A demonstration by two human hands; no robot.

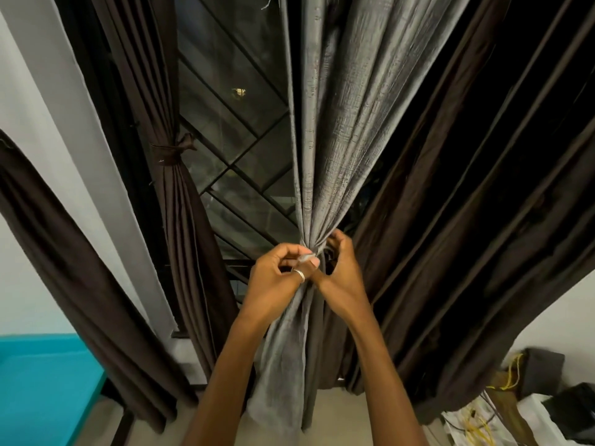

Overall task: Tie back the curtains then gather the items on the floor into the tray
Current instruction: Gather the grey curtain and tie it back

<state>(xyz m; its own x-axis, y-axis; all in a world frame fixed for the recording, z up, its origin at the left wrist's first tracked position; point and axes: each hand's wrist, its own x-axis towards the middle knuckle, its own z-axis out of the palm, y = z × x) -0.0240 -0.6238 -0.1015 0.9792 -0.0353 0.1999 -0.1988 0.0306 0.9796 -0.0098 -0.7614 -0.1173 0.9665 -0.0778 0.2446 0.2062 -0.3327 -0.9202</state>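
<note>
Curtain (322, 156), grey, hangs mid-window, bunched at the waist for binding. My left hand (277, 281) pinches a pale fabric end (306, 257); my right hand (341, 272) grips the bunch so its folds cannot spread.

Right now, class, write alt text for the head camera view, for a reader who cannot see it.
A left hand and right hand grip a gathered grey textured curtain at its middle, before a dark barred window. To the left, a dark brown pleated curtain is already tied back with a matching band.
</note>
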